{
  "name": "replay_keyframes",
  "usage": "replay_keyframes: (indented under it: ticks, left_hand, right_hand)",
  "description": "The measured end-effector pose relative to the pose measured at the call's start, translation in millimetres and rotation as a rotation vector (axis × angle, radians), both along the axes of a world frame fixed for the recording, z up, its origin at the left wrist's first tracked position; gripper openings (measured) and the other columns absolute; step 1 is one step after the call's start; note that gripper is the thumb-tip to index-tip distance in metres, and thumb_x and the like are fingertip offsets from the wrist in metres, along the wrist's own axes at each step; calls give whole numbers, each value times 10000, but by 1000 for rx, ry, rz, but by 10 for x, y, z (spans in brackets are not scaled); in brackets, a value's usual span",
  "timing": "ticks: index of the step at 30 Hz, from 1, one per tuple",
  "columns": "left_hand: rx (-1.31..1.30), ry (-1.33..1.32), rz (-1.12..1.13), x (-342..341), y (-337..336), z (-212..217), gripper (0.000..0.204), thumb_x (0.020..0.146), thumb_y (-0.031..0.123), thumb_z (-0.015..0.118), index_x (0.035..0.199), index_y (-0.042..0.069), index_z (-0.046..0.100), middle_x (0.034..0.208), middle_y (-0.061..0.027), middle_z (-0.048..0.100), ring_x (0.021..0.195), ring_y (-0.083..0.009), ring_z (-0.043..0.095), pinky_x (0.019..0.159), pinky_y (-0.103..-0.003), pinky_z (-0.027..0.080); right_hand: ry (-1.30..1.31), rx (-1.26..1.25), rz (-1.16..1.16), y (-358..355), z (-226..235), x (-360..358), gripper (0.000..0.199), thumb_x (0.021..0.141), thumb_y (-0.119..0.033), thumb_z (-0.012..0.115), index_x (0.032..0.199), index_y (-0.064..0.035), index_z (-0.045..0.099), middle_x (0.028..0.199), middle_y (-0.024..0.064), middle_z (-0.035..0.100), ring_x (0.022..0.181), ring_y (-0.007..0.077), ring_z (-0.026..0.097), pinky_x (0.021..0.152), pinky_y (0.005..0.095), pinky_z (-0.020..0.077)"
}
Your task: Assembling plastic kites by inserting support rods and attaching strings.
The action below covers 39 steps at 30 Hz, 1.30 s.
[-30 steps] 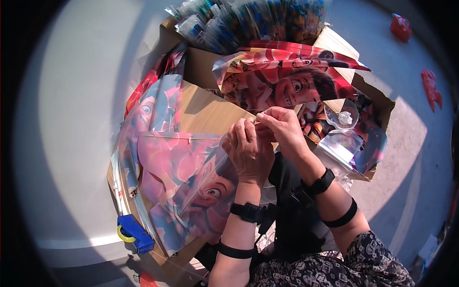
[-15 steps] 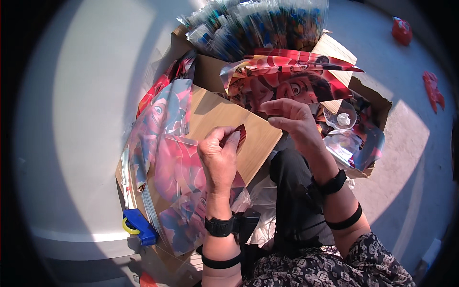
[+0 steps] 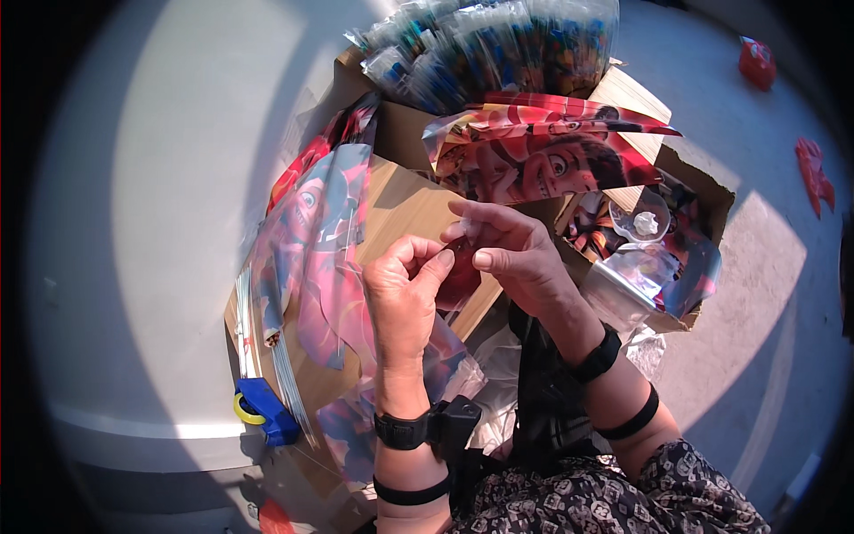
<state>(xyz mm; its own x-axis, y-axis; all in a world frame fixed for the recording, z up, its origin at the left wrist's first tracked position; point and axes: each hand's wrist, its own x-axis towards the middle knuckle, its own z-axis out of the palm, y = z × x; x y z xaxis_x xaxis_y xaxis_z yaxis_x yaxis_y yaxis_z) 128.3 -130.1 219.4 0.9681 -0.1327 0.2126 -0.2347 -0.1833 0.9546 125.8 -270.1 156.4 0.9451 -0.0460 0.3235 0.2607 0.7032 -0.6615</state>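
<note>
Over the wooden board, my left hand (image 3: 405, 285) pinches the edge of a dark red sheet (image 3: 459, 283) between thumb and fingers. Most of that sheet hangs behind the hand, so its shape is partly hidden. My right hand (image 3: 520, 254) is close on the right, thumb and fingers apart around the sheet's top corner. A small pale, shiny bit shows at its fingertips, too small to make out. Left of my hands, a thin printed sheet (image 3: 307, 209) in blue-grey and pink lies over the board (image 3: 396, 200).
Thin white sticks (image 3: 289, 396) and a blue tape dispenser (image 3: 271, 411) lie at the board's left edge. Red printed sheets (image 3: 543, 160) lie beyond my hands, before bundled plastic-wrapped items (image 3: 498, 49). A cardboard box (image 3: 712, 209) on the right holds a clear tub (image 3: 639, 218).
My right hand has moved left and down to meet the left at the red sheet. More of the sheet now hangs below my fingers. My dark-trousered knee has shifted.
</note>
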Motion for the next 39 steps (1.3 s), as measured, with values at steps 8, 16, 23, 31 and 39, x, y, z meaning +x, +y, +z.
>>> replay_keyframes:
  ticks: [8, 16, 23, 31, 39]
  left_hand:
    - [-74, 106, -54, -76, -28, 77, 34, 818, -4, 680, 805, -13, 651, 687, -10, 639, 607, -56, 590, 546, -202, 495]
    - [-111, 123, -63, -71, -6, 23, 49, 789, -31, 697, 818, -20, 659, 720, -25, 654, 637, -71, 598, 612, -211, 495]
    - [-86, 104, -55, -73, -7, 2, 68, 787, -36, 702, 843, -25, 664, 762, -38, 663, 676, -88, 613, 641, -217, 496]
    - [-146, 135, -40, -52, -2, 5, 78, 804, 31, 718, 824, -24, 666, 724, -25, 654, 636, -68, 592, 595, -202, 476]
    - [-153, 77, -48, -20, 17, -44, 90, 830, 60, 700, 802, -22, 676, 688, 7, 626, 636, -50, 543, 606, -196, 437]
  right_hand:
    - [254, 233, 586, -216, -91, 278, 176, 894, -193, 653, 903, -18, 662, 830, 25, 643, 724, 100, 581, 667, 248, 462]
    - [220, 14, 608, -334, 29, 351, 119, 822, -135, 728, 797, -23, 695, 667, 13, 623, 586, 95, 553, 550, 235, 424]
    - [11, -335, 303, -435, 174, 248, 128, 814, -126, 740, 806, 0, 720, 663, 14, 636, 623, 73, 566, 564, 220, 425]
    - [-77, -423, -78, -232, 135, 30, 160, 850, -120, 713, 852, 38, 691, 709, 4, 636, 684, 35, 551, 603, 212, 448]
    - [-56, -419, -9, -179, 95, 37, 164, 826, -92, 731, 818, 31, 623, 682, -13, 586, 651, 28, 506, 571, 216, 414]
